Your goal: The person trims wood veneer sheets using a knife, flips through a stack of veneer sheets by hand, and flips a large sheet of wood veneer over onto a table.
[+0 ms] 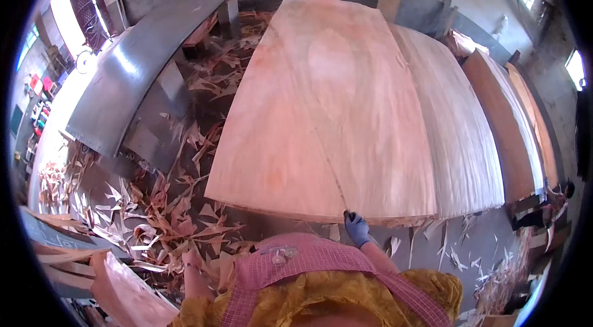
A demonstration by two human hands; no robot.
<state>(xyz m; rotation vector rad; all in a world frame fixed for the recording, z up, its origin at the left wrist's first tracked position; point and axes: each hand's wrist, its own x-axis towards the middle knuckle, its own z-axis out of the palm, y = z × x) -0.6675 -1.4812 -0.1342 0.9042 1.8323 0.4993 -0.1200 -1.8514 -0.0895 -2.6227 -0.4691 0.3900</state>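
Note:
My right hand [356, 229], in a blue-grey glove with dark fingertips, is closed around the end of a thin stick [335, 177]. The stick reaches forward over a large, pale pinkish wood veneer sheet [321, 92]. That sheet lies on top of a stack, and my right hand is at its near edge. My left hand [191, 258] hangs low at my side, close to veneer scraps [185, 228] on the floor. Its fingers are too small and blurred to make out.
A dark, smooth-topped table [148, 49] stands at the left. A second veneer stack [454, 123] adjoins the first on the right, with more boards [503, 123] beyond. Another person [556, 206] is at the far right. Scraps litter the floor; a veneer piece [126, 290] lies at lower left.

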